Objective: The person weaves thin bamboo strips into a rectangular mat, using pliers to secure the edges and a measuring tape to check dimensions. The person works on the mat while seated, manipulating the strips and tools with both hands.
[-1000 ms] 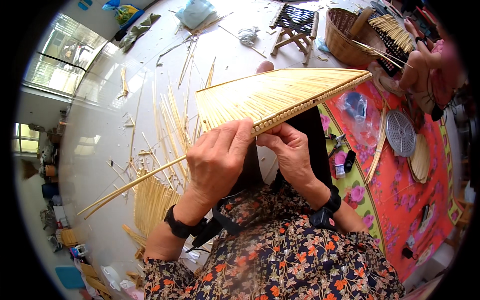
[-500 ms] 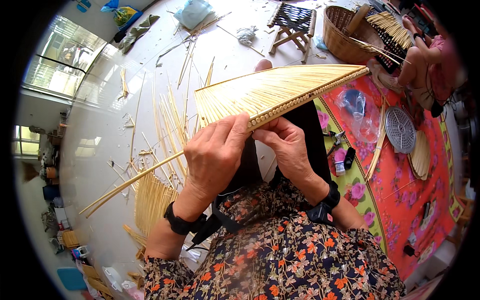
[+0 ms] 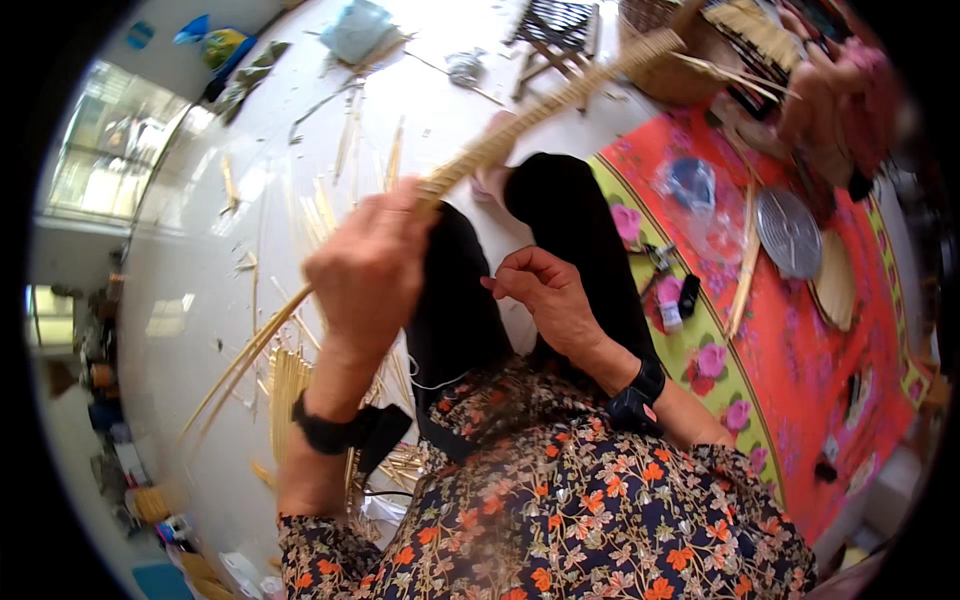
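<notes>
My left hand (image 3: 365, 265), blurred by motion, is closed around the base of a fan-shaped piece of pale straw stalks (image 3: 545, 118). The piece is raised and turned nearly edge-on, its rim slanting up to the far right. Two long thin sticks (image 3: 245, 358) stick out of the same hand to the lower left. Apart from the piece, my right hand (image 3: 555, 300) hovers over my lap, thumb and fingertips pinched together. What the pinch holds, if anything, is too small to make out.
Loose straw stalks (image 3: 290, 395) and scraps litter the pale floor at left. A red floral mat (image 3: 790, 380) at right bears a round perforated metal disc (image 3: 787, 233), a plastic bag (image 3: 715, 215) and pliers (image 3: 655, 260). Farther back are a folding stool (image 3: 555, 40) and another person (image 3: 830, 100).
My left hand has lifted the straw piece and tipped it from face-up to nearly edge-on. My right hand has come off its rim and is now apart from it, pinched.
</notes>
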The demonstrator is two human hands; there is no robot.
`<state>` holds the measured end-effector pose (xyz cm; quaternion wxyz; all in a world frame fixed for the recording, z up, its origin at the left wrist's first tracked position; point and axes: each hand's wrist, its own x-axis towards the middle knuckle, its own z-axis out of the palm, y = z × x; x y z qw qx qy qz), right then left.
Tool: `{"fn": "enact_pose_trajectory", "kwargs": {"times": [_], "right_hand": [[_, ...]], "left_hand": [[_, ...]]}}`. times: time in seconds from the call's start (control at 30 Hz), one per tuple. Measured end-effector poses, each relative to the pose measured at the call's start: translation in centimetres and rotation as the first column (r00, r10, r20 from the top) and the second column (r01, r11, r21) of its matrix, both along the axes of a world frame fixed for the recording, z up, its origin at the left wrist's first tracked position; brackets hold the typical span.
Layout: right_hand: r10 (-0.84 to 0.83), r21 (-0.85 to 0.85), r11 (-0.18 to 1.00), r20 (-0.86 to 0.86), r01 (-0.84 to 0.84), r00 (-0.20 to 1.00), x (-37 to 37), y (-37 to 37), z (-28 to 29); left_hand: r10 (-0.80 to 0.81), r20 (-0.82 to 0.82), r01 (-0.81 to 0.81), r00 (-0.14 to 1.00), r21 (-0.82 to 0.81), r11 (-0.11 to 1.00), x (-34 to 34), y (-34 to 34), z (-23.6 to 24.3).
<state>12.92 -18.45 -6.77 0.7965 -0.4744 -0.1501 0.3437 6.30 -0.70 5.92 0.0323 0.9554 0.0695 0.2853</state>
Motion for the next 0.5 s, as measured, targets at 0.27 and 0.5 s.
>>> {"fn": "enact_pose_trajectory", "kwargs": {"times": [0.27,0.5], "right_hand": [[-0.438,-0.211,0.876,0.028,0.433,0.899,9.3,-13.8,-3.5],[-0.197,-0.839,0.484,0.173,0.249,0.965,10.6,-25.6,-23.2]], "left_hand": [[0.058,-0.134,-0.078,0.989,-0.148,0.986,0.1,0.3,0.2],[0.045,-0.145,-0.07,0.988,-0.173,0.982,1.8,0.2,-0.1]]}}
